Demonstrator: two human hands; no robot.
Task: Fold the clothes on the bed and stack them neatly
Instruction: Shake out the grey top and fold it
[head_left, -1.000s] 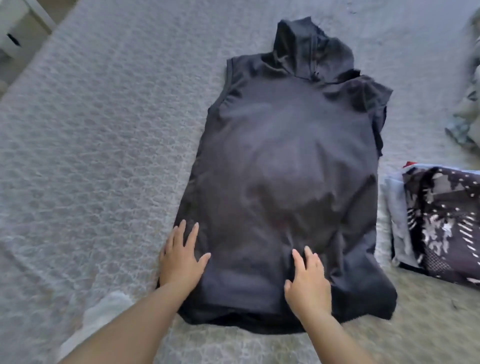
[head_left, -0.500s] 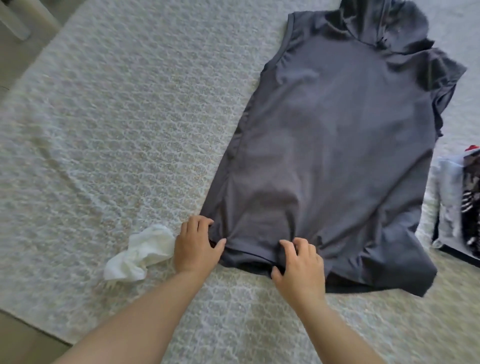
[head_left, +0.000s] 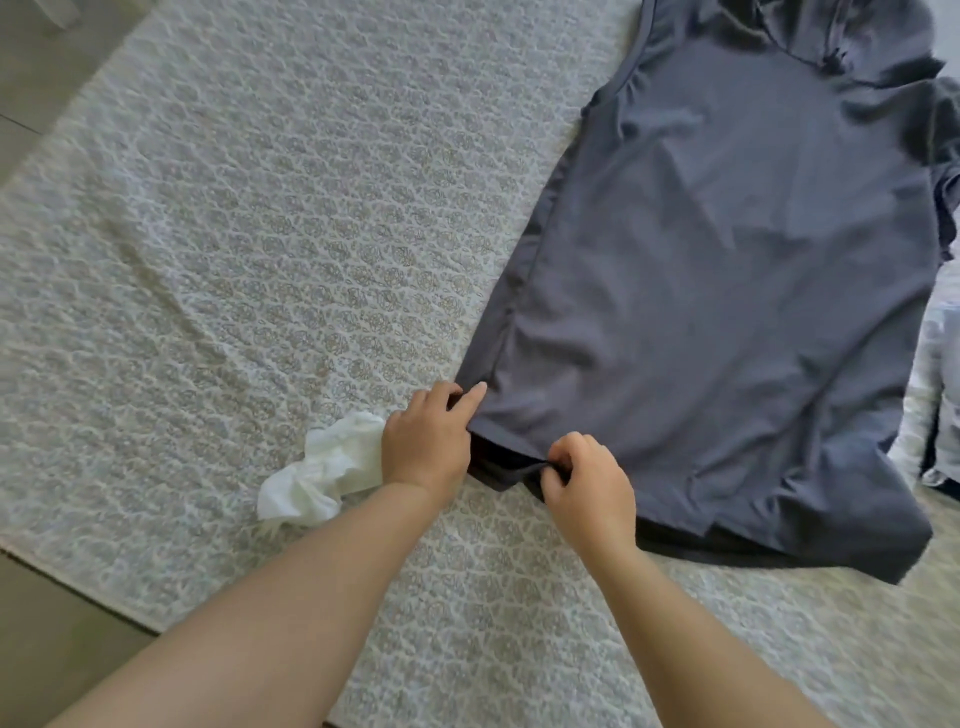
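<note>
A dark grey hooded top (head_left: 727, 270) lies spread flat on the bed, hood toward the top right, hem toward me. My left hand (head_left: 426, 441) holds the hem's left corner, fingers curled round the edge with the forefinger lying on the cloth. A little to the right, my right hand (head_left: 587, 480) pinches the hem's upper layer, and the darker under layer shows between the two hands. The hem's right corner lies loose and rumpled.
A crumpled white sock (head_left: 322, 470) lies just left of my left wrist. The patterned grey bedspread (head_left: 260, 260) covers the bed; its near edge and the floor (head_left: 62, 649) show at lower left. A stack of folded clothes (head_left: 935, 405) peeks in at the right edge.
Both hands slid from pressing flat on the top's lower part down to its hem and curled onto the edge. The view swung left, so the top now sits at the right.
</note>
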